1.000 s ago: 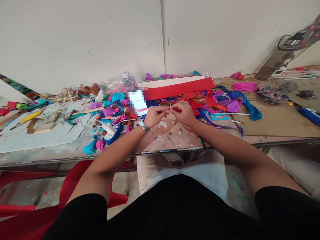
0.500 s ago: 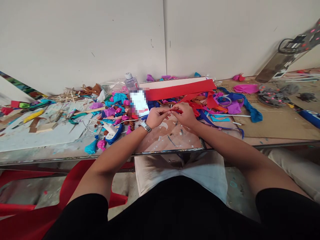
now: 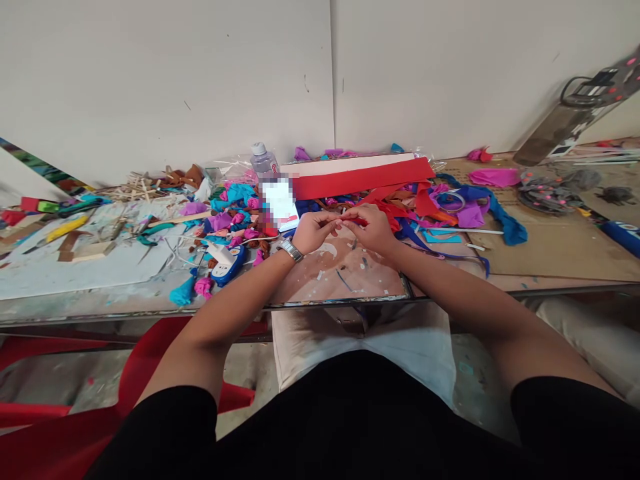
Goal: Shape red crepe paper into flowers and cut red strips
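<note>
Left hand [image 3: 311,232] and right hand [image 3: 375,230] meet fingertip to fingertip above a worktable [image 3: 305,290], thumbs and fingers drawn in close; whether anything is pinched between the tips, and which way it points, cannot be told at this size. Directly beyond the knuckles lies a red strip [image 3: 365,179], its long axis running left to right across the table, the right end angled slightly farther from the person. A pale strip [image 3: 350,164] runs along its far edge, on much the same line. Just beyond the left hand, a phone [image 3: 283,199] with a bright, partly blurred screen stands longer front to back than side to side, its far end leaning left, near a clear bottle [image 3: 264,162] with a white cap. Crumpled red material [image 3: 397,210] bunches just past the right hand, beside purple cloth [image 3: 470,215] and a thin white stick [image 3: 483,231] lying almost level from left to right. A metal watch [image 3: 291,250] circles the left wrist. Farther left, a white plug [image 3: 220,253] sits at a blue socket block [image 3: 236,265], while a yellow tool [image 3: 67,228] points its right end away from the person. At right, a dark drinking bottle [image 3: 543,137] tilts, its top to the right, behind brown cardboard [image 3: 537,253].
</note>
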`<move>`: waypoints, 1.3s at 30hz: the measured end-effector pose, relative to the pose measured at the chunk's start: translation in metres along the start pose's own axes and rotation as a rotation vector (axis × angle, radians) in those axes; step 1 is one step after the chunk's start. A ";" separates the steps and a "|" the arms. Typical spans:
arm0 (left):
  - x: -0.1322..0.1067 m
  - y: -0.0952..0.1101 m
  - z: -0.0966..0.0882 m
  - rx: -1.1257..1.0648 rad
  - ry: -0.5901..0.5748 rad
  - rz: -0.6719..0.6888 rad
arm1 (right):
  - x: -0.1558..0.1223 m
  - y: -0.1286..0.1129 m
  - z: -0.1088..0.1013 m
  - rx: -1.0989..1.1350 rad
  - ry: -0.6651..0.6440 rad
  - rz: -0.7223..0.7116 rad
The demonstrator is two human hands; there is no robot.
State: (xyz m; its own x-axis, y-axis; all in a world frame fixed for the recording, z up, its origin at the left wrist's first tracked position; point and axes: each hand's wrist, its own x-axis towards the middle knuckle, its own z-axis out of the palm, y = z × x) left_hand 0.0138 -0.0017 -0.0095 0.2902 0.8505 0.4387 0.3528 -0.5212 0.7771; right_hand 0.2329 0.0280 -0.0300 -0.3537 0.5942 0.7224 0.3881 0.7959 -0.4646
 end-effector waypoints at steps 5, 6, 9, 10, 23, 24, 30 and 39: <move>-0.002 0.001 0.001 0.047 0.012 0.036 | 0.001 0.000 0.000 -0.005 -0.013 -0.007; -0.002 0.000 0.002 0.058 0.015 0.044 | 0.001 -0.001 0.000 -0.008 -0.015 -0.006; -0.003 -0.001 0.004 0.059 0.020 0.055 | 0.002 -0.003 0.000 -0.008 -0.013 -0.001; -0.003 -0.001 0.004 0.049 0.021 0.051 | 0.002 -0.004 0.000 -0.008 -0.015 0.004; -0.001 -0.005 0.003 -0.022 0.033 0.021 | 0.004 -0.006 -0.004 -0.030 -0.022 0.021; -0.001 -0.004 0.004 -0.029 0.028 0.022 | 0.004 -0.006 -0.004 -0.028 -0.017 0.014; -0.003 0.000 0.005 -0.037 0.007 -0.002 | 0.004 -0.006 -0.003 -0.040 0.006 0.026; -0.002 -0.001 0.006 -0.077 0.027 -0.026 | 0.006 -0.009 -0.005 -0.013 0.003 0.020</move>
State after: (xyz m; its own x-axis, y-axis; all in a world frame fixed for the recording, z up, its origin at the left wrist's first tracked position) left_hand 0.0179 -0.0035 -0.0134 0.2573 0.8659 0.4289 0.2900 -0.4926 0.8205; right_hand 0.2315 0.0242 -0.0190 -0.3436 0.6094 0.7145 0.4057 0.7825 -0.4723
